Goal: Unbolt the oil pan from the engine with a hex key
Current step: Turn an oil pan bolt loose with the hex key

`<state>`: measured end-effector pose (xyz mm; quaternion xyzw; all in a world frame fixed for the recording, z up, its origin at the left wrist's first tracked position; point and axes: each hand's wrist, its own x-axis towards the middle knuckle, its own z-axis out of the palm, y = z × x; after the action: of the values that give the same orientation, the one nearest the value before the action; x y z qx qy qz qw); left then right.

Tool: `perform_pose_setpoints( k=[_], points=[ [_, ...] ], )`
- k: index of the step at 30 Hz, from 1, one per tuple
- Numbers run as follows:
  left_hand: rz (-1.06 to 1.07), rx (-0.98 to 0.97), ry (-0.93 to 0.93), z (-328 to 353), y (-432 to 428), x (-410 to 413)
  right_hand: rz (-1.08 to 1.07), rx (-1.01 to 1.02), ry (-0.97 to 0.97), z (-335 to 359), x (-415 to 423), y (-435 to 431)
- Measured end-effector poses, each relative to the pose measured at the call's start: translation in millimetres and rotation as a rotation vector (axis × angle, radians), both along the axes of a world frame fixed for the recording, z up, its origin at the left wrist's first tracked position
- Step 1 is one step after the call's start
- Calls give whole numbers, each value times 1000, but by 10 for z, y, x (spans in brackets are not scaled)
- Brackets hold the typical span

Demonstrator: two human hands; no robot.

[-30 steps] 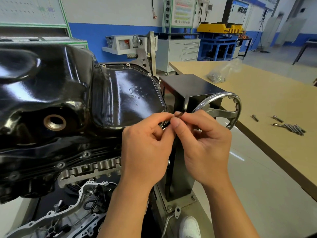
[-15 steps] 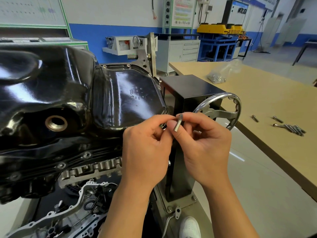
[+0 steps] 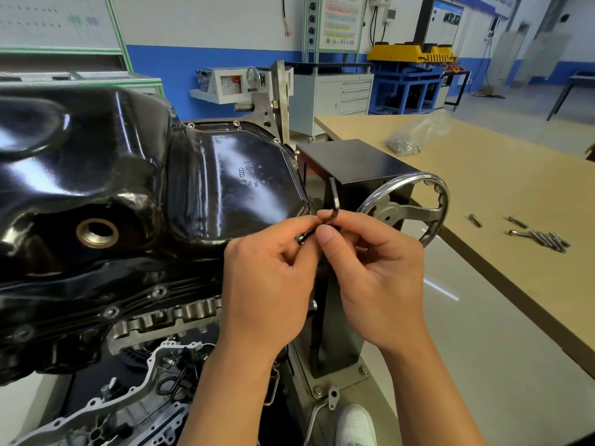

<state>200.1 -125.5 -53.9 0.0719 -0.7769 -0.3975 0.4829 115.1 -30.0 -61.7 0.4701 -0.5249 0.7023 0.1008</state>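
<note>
The engine is mounted inverted on a stand, so the pan faces up and its flange bolts are reachable from above and from the side. The black pan is seated on the block. Bolt heads show along its far rim, so unbolting is judged incomplete.

The table stands to the right of the stand, within reach of the work. A handwheel on the stand sits just behind the hands and is presumably there to rotate the engine. Loose bolts lie grouped on the table, probably ones already removed and kept together for refitting.

Both hands work at the pan's near right corner, close to the flange. The left hand has thumb and forefinger closed in a pinch on the long arm of the key near its tip, most likely to steady it in the bolt head. Its other fingers are curled under. The right hand pinches the bend of the key between thumb and forefinger, apparently to spin it.

The key's short arm stands upright above the fingers, and the long arm slants down-left to the flange. The fingers hide whether the tip is seated in a socket.
</note>
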Motion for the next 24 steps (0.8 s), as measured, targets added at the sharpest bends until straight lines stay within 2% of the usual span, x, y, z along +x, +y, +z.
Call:
perform_pose_setpoints(
  k=[7, 16, 21, 24],
  points=[
    [65, 36, -10, -25, 21, -31, -101, -35, -51, 0, -12, -23],
    [-19, -14, -14, 11, 7, 13, -58, 9, -2, 29, 7, -4],
    [0, -14, -3, -18, -8, 3, -6, 29, 20, 33, 34, -6],
    [23, 19, -13, -42, -6, -20, -56, 21, 32, 21, 18, -16]
  ],
)
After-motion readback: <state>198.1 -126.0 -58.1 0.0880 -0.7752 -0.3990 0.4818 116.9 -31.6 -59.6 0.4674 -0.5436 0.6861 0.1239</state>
